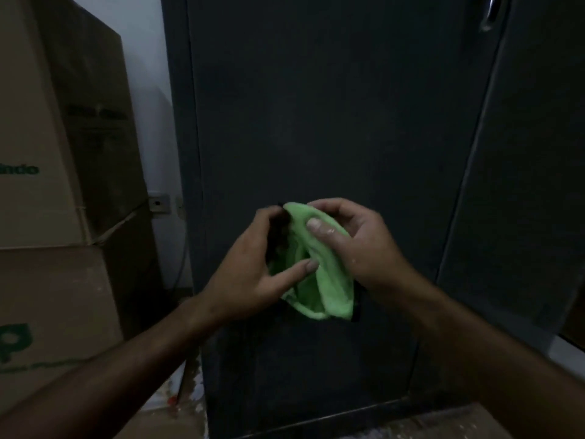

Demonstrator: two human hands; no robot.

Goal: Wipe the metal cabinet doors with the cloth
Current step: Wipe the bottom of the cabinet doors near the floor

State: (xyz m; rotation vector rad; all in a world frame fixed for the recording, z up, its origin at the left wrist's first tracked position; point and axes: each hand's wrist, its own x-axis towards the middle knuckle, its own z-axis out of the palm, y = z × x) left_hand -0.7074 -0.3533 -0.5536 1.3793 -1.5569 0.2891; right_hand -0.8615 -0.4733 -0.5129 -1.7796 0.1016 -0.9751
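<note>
Fingers of the left hand [253,258] and right hand [354,245] are being curled round the green cloth [316,274], which is being pinched between them, its long axis running from twelve to six o'clock. Beyond it, toward twelve o'clock, the dark metal cabinet door [332,106] is being left untouched; neither hand is judged clearly nearer.

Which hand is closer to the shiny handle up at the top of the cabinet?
The right hand. It holds the green cloth below and left of the handle. The left hand grips the cloth too, lower and farther left.
</note>
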